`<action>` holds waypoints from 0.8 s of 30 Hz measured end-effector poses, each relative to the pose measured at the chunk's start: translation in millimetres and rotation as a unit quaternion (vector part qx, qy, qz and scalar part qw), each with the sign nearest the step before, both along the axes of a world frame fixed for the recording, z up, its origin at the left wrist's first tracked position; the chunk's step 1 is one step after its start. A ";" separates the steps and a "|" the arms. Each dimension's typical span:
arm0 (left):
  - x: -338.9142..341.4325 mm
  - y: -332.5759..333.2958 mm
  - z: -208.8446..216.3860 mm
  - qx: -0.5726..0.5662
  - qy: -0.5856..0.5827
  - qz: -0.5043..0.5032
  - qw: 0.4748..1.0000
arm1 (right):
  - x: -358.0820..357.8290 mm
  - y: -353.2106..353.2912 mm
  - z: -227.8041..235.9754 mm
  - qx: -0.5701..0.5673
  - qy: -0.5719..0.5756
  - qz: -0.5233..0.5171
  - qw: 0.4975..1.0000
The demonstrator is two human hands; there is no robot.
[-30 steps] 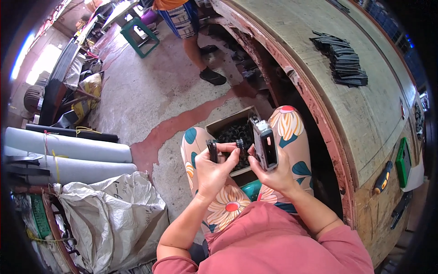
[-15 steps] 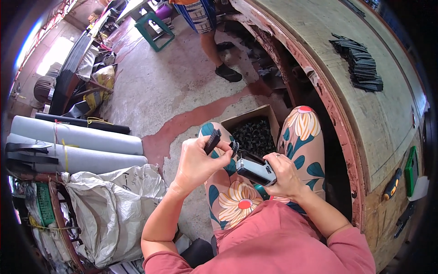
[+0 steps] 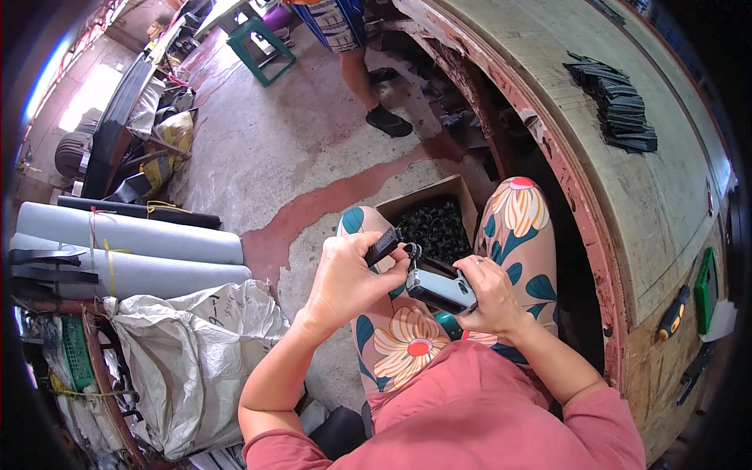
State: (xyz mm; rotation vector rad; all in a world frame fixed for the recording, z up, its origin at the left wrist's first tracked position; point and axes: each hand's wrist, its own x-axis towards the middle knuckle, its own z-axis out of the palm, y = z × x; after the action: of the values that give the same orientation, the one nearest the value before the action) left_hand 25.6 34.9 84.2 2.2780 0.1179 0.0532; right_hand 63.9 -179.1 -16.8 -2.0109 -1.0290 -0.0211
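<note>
My right hand (image 3: 492, 296) is closed around a grey and black stapler (image 3: 442, 290), held above my lap with its nose towards my left hand. In my left hand (image 3: 345, 274), thumb and fingers pinch a short black textured strap (image 3: 383, 246). A small black looped piece (image 3: 413, 251) shows at the strap's end, right by the stapler's nose; whether they touch I cannot tell. Below and beyond both hands, a cardboard box (image 3: 468, 205) between my knees holds many small black pieces (image 3: 435, 227).
At the right stands a wooden workbench (image 3: 540, 102) bearing a pile of black strips (image 3: 615, 102), a screwdriver (image 3: 674, 315) and a green-edged tool (image 3: 707, 291). Pale rolls (image 3: 133, 251) and a white sack (image 3: 200, 360) lie at the left. Another person's leg (image 3: 358, 82) and a green stool (image 3: 262, 51) are ahead.
My left hand has shifted slightly right, tilting the strap flatter and bringing its looped end nearer the stapler's nose. The right hand keeps its hold on the stapler.
</note>
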 end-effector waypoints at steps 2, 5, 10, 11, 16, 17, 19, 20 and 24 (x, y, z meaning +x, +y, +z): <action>0.5 -0.3 0.3 0.006 0.003 -0.003 1.000 | 0.7 -0.6 1.1 0.000 0.002 -0.002 1.000; 0.9 0.4 -1.6 0.014 -0.001 -0.012 1.000 | 1.7 -1.0 0.8 0.001 0.003 0.000 1.000; 1.6 0.0 -1.6 0.053 -0.005 -0.031 0.998 | 2.5 -1.0 -1.6 0.012 0.011 -0.001 1.000; 1.6 -1.5 -2.4 0.053 -0.006 -0.032 0.998 | 2.0 -1.0 -1.8 0.011 0.010 -0.002 1.000; 4.4 -5.7 -11.4 -0.251 -0.073 0.133 0.956 | -5.9 2.8 2.7 0.113 0.146 -0.028 0.982; -0.1 -0.6 -12.5 -0.364 -0.009 0.178 0.914 | -8.8 4.2 11.0 0.111 0.171 -0.033 0.978; 0.4 -11.3 -29.3 -0.478 0.007 0.251 0.842 | -16.6 2.2 18.5 0.144 0.302 -0.020 0.942; 0.6 -20.6 -45.4 -0.506 0.044 0.311 0.803 | -21.0 3.0 19.0 0.143 0.379 -0.026 0.914; -24.0 -67.2 -118.0 -0.580 0.248 0.274 0.726 | -36.0 7.4 28.1 0.249 0.508 0.031 0.824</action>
State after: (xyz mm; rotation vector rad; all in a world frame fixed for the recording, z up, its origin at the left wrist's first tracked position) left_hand 1.6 -32.4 -33.8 0.8743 0.8509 -0.2619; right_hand 27.9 -171.6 11.3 -1.1918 -0.3160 0.6812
